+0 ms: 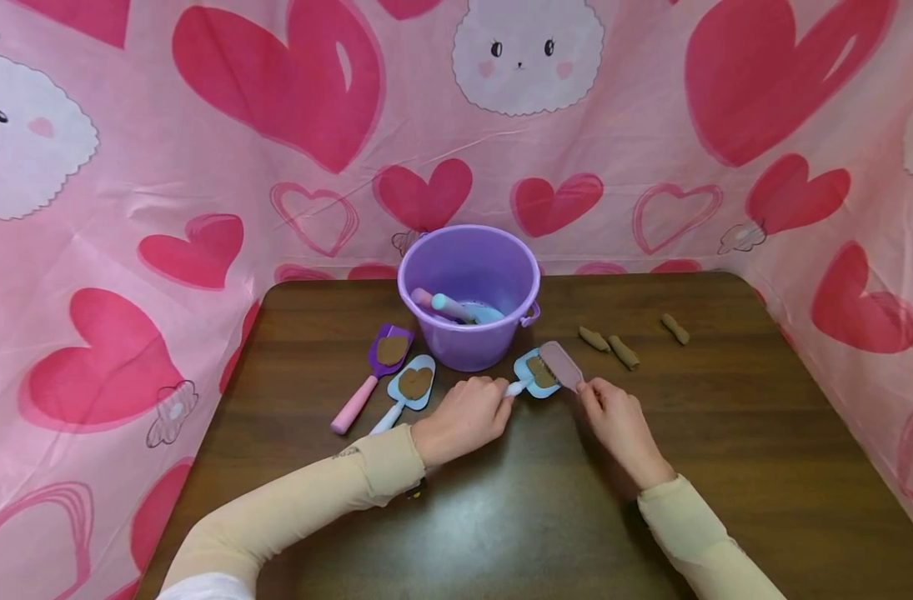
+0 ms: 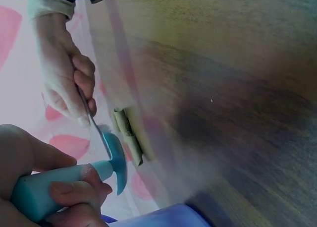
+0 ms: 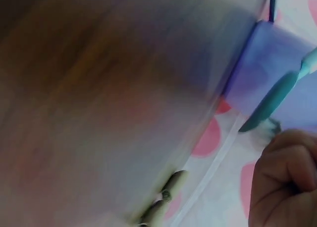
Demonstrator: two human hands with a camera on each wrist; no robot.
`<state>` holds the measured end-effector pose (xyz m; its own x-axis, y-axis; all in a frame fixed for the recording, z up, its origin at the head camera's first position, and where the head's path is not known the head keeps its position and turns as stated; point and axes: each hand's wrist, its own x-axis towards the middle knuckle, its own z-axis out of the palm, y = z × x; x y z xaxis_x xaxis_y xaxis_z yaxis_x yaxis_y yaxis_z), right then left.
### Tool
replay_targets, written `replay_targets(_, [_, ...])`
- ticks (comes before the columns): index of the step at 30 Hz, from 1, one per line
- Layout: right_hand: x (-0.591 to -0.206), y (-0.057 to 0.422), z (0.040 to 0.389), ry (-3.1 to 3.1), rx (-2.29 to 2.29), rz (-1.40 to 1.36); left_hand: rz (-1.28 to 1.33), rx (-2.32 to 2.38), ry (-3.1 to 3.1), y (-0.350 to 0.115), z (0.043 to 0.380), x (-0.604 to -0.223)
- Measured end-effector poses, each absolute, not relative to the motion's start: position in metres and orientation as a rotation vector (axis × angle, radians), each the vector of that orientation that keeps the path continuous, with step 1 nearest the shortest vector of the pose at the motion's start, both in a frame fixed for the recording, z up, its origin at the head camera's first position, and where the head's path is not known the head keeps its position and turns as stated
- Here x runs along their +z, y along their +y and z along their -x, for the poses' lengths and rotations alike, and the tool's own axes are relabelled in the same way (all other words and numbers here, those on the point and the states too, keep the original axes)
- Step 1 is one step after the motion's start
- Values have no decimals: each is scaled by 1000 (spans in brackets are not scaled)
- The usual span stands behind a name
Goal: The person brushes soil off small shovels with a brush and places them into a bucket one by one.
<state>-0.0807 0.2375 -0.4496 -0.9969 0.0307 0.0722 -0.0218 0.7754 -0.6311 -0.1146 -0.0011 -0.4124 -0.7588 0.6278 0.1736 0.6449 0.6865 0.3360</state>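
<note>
Fingers [image 2: 74, 192] of the left hand [image 1: 467, 419] are clamped round the handle of a light-blue shovel [image 2: 118, 160]. Opposite to it, the right hand [image 1: 621, 429] pinches the near end of a flat pink tool [image 1: 565, 365]; its edge seems toothed, but I cannot be sure.

Shovel and tool meet in front of both hands. From the left fingers, the shovel's long axis goes forward and to the right; from the right fingers, the tool points forward and to the left – so the two lines cross over the shovel's blade. Brown dough [image 1: 539, 373] lies there, partly under the tool, and the left hand is slightly nearer to it.

Just behind the blade stands a purple bucket [image 1: 467, 343]. Three brown rolls [image 1: 624, 352] lie beyond the right hand, well apart from the left one.
</note>
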Motion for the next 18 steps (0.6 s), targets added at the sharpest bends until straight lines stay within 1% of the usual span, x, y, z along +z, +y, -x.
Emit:
replay_targets(3, [-448, 239, 80, -2865, 1033, 8, 1080, -588, -2844, -1, 115, -413])
replay_targets(10, [-446, 235, 77, -2884, 1066, -237, 1053, -597, -2859, 0, 117, -413])
replay_targets(18, [-448, 236, 79, -2865, 1020, -137, 1072, -654, -2861, 0, 118, -409])
